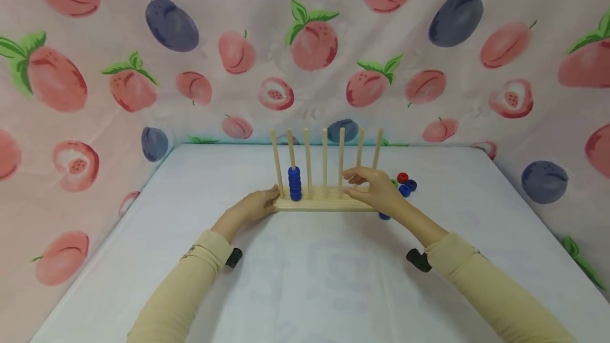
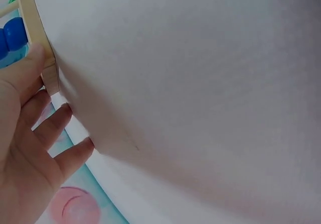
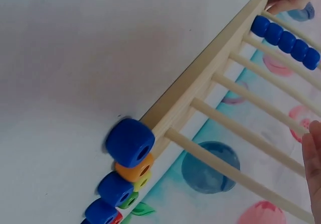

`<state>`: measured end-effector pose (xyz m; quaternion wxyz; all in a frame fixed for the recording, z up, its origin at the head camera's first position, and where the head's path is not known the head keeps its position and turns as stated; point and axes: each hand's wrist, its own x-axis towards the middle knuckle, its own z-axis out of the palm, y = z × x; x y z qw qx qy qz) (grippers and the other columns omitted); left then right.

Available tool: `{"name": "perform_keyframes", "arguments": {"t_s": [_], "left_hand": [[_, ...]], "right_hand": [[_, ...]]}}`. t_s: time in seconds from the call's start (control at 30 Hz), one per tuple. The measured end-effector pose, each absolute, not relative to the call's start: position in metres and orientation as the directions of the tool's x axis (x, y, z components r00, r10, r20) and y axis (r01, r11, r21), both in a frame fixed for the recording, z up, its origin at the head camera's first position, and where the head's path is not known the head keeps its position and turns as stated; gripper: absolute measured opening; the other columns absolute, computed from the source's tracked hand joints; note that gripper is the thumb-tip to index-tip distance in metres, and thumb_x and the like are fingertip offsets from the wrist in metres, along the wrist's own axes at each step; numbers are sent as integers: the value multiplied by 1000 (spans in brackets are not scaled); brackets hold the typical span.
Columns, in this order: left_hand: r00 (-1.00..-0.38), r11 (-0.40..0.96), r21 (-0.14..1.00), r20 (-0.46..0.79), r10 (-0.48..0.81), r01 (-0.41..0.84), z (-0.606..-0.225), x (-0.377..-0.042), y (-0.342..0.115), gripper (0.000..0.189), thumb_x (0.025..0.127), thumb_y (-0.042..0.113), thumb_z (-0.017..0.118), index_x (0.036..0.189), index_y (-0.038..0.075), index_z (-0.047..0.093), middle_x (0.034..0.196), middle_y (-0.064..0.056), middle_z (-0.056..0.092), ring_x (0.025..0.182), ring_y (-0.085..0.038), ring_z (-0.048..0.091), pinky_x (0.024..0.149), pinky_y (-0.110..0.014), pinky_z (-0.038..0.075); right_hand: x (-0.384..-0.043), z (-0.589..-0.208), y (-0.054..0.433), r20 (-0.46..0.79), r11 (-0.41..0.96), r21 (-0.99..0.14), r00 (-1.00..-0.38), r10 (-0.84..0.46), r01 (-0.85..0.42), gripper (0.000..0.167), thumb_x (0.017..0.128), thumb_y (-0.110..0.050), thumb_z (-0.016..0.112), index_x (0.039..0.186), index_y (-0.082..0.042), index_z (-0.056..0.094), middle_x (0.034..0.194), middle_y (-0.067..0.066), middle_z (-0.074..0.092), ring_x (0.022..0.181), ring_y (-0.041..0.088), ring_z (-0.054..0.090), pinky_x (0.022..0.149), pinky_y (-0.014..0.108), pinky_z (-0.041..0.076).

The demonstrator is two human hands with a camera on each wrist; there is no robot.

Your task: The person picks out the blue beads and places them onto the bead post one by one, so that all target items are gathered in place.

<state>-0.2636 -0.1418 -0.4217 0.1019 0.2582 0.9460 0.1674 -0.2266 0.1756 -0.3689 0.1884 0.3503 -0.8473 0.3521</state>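
Observation:
A wooden peg rack [image 1: 324, 206] with several upright rods stands on the white table. Blue beads [image 1: 295, 184] are stacked on its second rod from the left. At the rack's left end, my left hand [image 1: 254, 205] holds the base between thumb and fingers. My right hand [image 1: 376, 193] is raised among the rods on the right, thumb and fingers apart around the space near one rod. No bead shows between them. By the rack's right end lie loose beads, among them a blue bead [image 3: 130, 142], an orange bead [image 3: 134, 169] and a red bead [image 1: 402, 177].
White cloth [image 1: 324, 279] covers the table. Behind it hangs a fruit-patterned curtain [image 1: 305, 105], close to the table's back edge. Dark wrist-camera pieces [image 1: 419, 260] stick out below the sleeves.

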Motion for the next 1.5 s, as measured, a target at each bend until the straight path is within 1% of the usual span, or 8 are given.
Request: {"name": "perform_keyframes", "arguments": {"t_s": [0.17,0.3,0.57,0.77,0.93,1.07,1.2,1.5], "left_hand": [[-850,820,360,-117,513,445,-424,-265,-143,56,95,20,56,142,-3,35,150,-19,30,133,-40,38,111,-49,33],[-847,819,360,-125,517,447,-423,-264,-144,57,95,20,56,142,-2,33,150,-19,30,132,-40,39,111,-50,34],[-842,812,368,-120,526,454,-422,-266,-144,56,96,21,55,143,-1,33,150,-19,30,131,-40,40,110,-50,35],[-838,808,373,-127,530,455,-425,-267,-144,57,95,22,56,143,1,34,150,-18,29,132,-40,39,111,-49,34],[-837,808,363,-120,534,464,-426,-269,-144,57,94,24,57,143,2,36,150,-17,30,131,-40,40,111,-49,35],[-838,810,347,-106,536,474,-423,-269,-144,57,94,24,57,142,0,36,149,-18,33,129,-41,43,108,-49,37],[-835,807,347,-105,539,477,-421,-269,-144,58,95,24,56,143,-1,34,149,-19,32,129,-41,43,109,-50,37],[-837,813,348,-124,534,467,-421,-267,-143,58,95,22,56,142,-3,34,149,-20,30,131,-42,40,110,-51,34]], "right_hand": [[-227,-373,184,525,528,-477,-710,-470,-702,28,80,-7,73,106,1,66,99,16,71,84,27,68,76,38,58],[-226,-377,193,493,522,-508,-728,-476,-685,28,81,-6,72,108,0,66,99,15,71,86,28,67,76,40,58],[-228,-383,211,403,581,-548,-799,-446,-601,30,82,-9,71,110,1,65,101,19,69,89,32,66,77,49,56],[-228,-388,224,325,628,-545,-831,-453,-555,31,83,-12,71,111,0,65,104,17,70,98,35,65,85,50,54],[-228,-393,235,250,652,-537,-839,-483,-535,32,82,-11,73,109,3,65,105,18,70,98,33,65,86,48,55],[-229,-396,245,233,655,-529,-834,-500,-540,32,81,-11,74,107,5,65,102,18,69,92,31,65,82,44,56],[-227,-397,254,231,659,-531,-839,-492,-532,32,80,-13,75,105,5,67,97,16,69,88,31,64,79,42,57],[-223,-403,268,111,725,-539,-889,-444,-429,36,83,-23,72,110,0,65,106,15,69,97,30,63,85,43,56]]}}
